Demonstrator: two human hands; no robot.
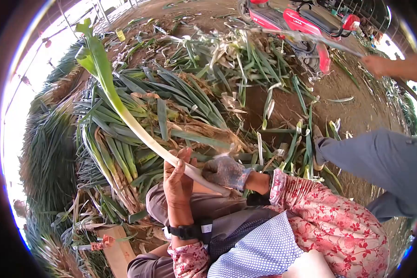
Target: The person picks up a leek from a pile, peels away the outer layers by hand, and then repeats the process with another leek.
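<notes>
A long leek (142, 133) runs diagonally across my lap, its green leaves up at the left and its root end low near my right hand. The bare fingers of my left hand (177, 180) are closed around its white stalk. My right hand (227, 171), in a grey, soiled glove, is closed against the stalk close to the root end. The fingertips of that hand are partly hidden. Beyond my hands lies a heap of leeks (125, 106) with green leaves and brown, dried outer layers.
Another person's hand (380, 66) holds a long thin shaft at the upper right; that person's grey trouser leg (375, 150) is close by. A red scooter (306, 23) stands behind. Stacked leeks (51, 153) line the left. A wooden board (118, 250) lies low left.
</notes>
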